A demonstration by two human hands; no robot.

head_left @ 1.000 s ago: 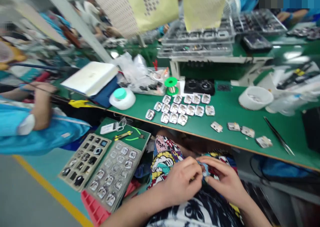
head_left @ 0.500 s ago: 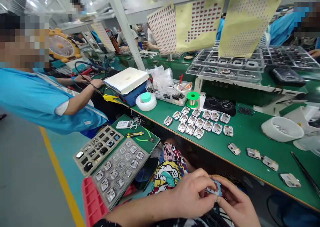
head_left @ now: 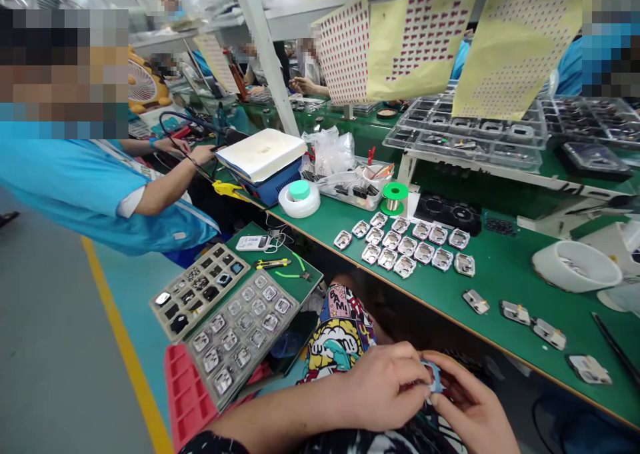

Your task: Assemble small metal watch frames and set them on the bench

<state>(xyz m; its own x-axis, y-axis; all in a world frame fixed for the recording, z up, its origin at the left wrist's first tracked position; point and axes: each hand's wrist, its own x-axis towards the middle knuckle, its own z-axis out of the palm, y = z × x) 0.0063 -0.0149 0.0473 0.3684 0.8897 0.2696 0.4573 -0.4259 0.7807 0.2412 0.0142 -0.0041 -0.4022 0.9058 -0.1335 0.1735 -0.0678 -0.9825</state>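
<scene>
Low in the view, over my lap, my left hand (head_left: 380, 387) and my right hand (head_left: 467, 397) meet around a small light-blue part (head_left: 435, 377). The fingers of both hands are closed on it and cover most of it, so its exact kind does not show. To the right on the green bench lie several loose silver watch-case-like parts, the nearest being a silver part (head_left: 590, 369) with its open side hidden. Further back, several silver frames (head_left: 404, 266) lie in rows.
At the left, a tray of silver frames (head_left: 245, 321) sits beside a tray of dark parts (head_left: 200, 281). Green-handled cutters (head_left: 297, 271) and a yellow utility knife (head_left: 273, 263) lie behind. A solder spool (head_left: 395, 197), a white bowl (head_left: 575, 265) and a co-worker in blue (head_left: 100, 201) are around.
The view has shifted slightly, so the bench appears a little further right. Both hands stay together on the light-blue part, with the fingers only slightly moved.
</scene>
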